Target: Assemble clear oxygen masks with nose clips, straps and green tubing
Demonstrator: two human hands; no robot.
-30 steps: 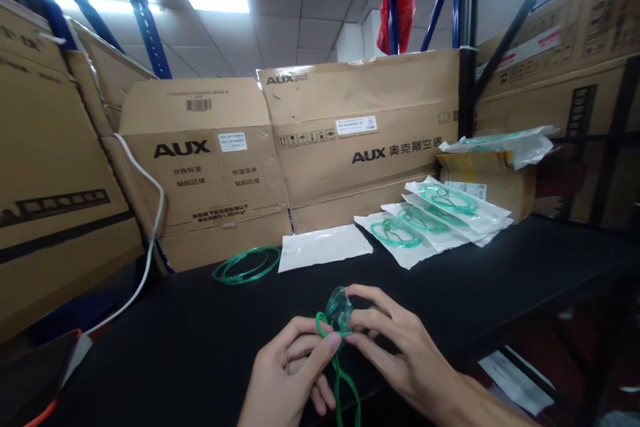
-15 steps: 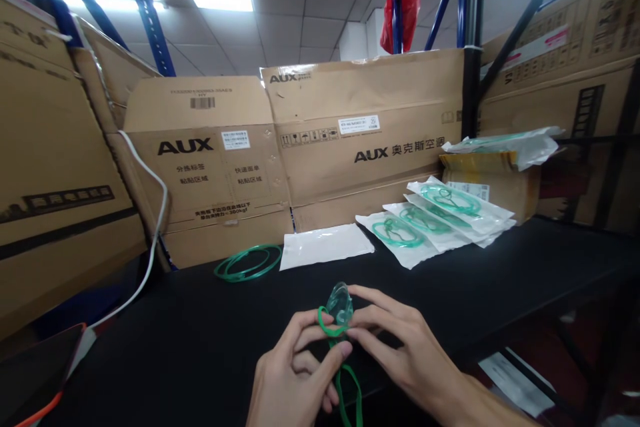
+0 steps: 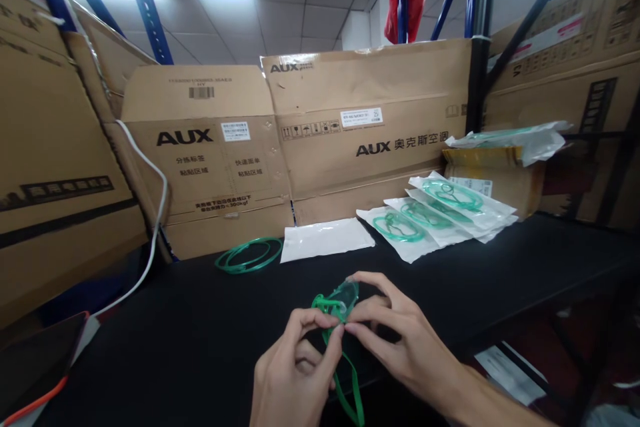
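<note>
A clear green oxygen mask [image 3: 350, 293] is held above the black tabletop, low in the middle of the view. My right hand [image 3: 407, 334] is closed on its right edge, with thumb and fingertips at the near end. From the left, my left hand [image 3: 293, 364] pinches the green elastic strap [image 3: 356, 397] between thumb and index finger, close against the mask. Part of the strap loops over the mask's left side, and a long loop dangles below the hands. The exact spot where strap and mask meet is hidden by fingertips.
Coiled green tubing [image 3: 249, 256] lies behind the hands, beside a flat white pouch [image 3: 327, 240]. Several pouches with green tubing [image 3: 400, 227] overlap at the right. Cardboard [image 3: 365, 120] walls the back; a white cable [image 3: 163, 194] and a dark device [image 3: 43, 354] are at left.
The strap loop has shifted up and left over the mask. My left thumb and index finger have closed together on the strap next to the mask. The mask is tilted more to the right.
</note>
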